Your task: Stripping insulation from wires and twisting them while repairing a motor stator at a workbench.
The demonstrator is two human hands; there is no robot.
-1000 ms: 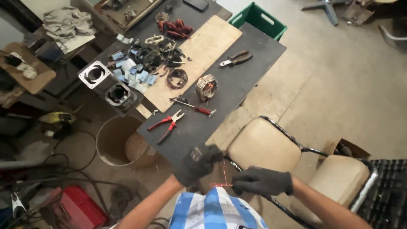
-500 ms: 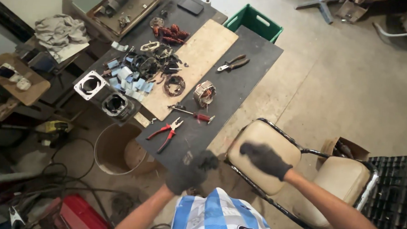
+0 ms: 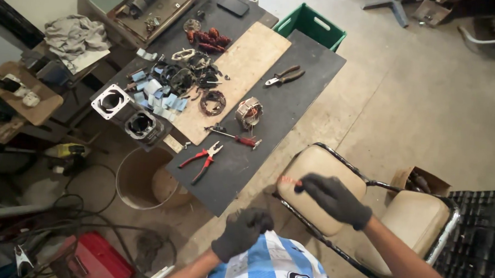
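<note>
Right hand (image 3: 334, 199), black-gloved, pinches a thin reddish wire (image 3: 286, 181) at its fingertips, over the chair (image 3: 324, 164) seat. Wire: fine, blurred, short visible length. Left hand (image 3: 243, 233), gloved, curled into a loose fist near the chest; contents cannot be told. On the table (image 3: 305, 86): one stator (image 3: 249, 112), two pliers, red (image 3: 203, 156) and dark (image 3: 284, 75), one screwdriver (image 3: 237, 137).

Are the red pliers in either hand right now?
No: the red pliers lie on the dark table, apart from both gloved hands.
</note>
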